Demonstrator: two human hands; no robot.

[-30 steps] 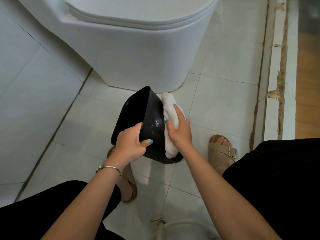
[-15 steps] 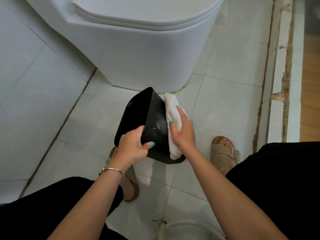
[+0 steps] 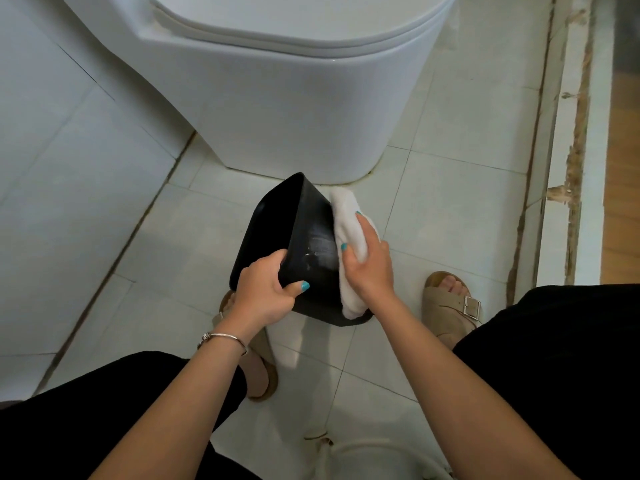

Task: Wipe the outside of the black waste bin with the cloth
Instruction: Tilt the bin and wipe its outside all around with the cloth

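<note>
Black waste bin tilted, mouth facing left (cloth alongside).

Pretty clearly a home bathroom. There's a white toilet with its lid shut right in front, pale square floor tiles with grubby grout, tiled wall on the left, and a raised threshold on the right with wood flooring beyond.
</note>
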